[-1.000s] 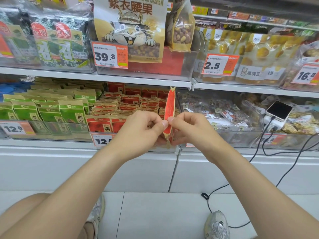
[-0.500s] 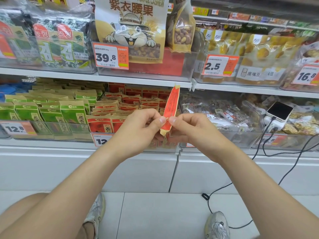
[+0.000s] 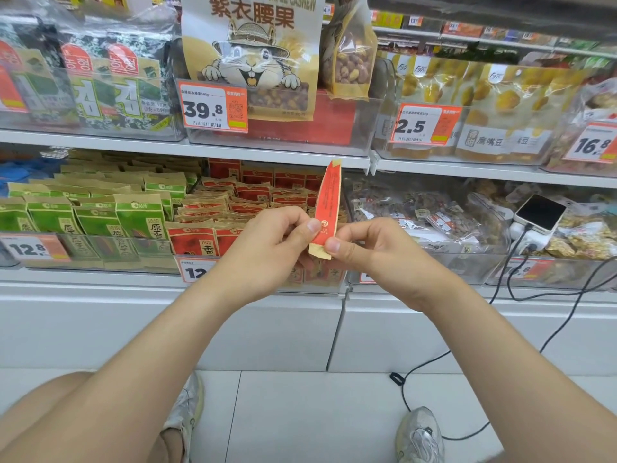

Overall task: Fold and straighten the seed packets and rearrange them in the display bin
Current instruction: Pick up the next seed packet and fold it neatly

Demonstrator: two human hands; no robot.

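Red seed packet point(image 3: 329, 202), edge-on, is pinched at its lower end by both the left hand point(image 3: 267, 248) and the right hand point(image 3: 377, 252), its length rising above the grip. Held so low, it could twist and crease crooked, or slip into the display bin point(image 3: 329, 284) just behind.

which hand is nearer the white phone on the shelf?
Right. The right hand is left of the phone; the left hand sits farther left, both pinching the red packet.
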